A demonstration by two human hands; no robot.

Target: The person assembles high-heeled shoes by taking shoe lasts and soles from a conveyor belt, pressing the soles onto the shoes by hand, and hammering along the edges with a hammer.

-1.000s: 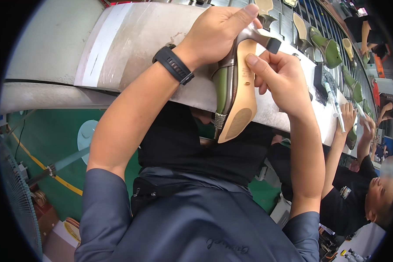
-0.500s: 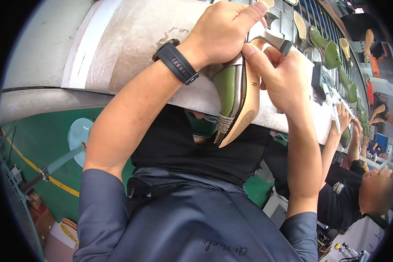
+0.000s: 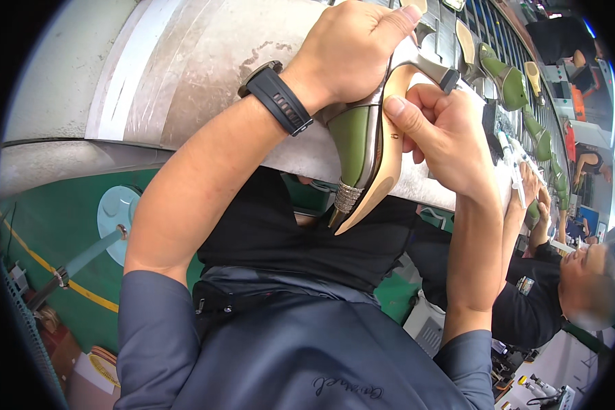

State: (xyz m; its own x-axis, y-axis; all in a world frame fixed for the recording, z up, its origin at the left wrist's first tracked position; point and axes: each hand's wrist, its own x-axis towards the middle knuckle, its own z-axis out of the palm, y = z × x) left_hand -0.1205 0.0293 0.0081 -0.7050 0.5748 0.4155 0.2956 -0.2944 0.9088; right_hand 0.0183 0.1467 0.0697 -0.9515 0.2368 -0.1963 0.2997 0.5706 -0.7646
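A green high-heeled shoe (image 3: 349, 140) is tilted sole-side to the right, its pointed toe toward me over the bench edge. A glittering band (image 3: 348, 197) circles it near the toe. Its beige sole (image 3: 383, 167) lies along the upper, with a narrow dark line between them. My left hand (image 3: 352, 51) is wrapped round the rear part of the shoe. My right hand (image 3: 447, 133) is closed at the sole's right side, thumb pressed on the sole just below the grey heel (image 3: 434, 72), the other fingers curled.
The metal bench (image 3: 205, 89) ends just before my lap. More green shoes (image 3: 506, 82) and loose beige soles (image 3: 465, 42) lie on the rollers at right. A co-worker (image 3: 533, 301) sits close on my right, hands near white brush-like tools (image 3: 514, 160). A pale blue round stool (image 3: 116, 205) stands at left.
My right thumb has shifted down along the sole, away from the heel. The shoe has moved slightly left, still in my left hand.
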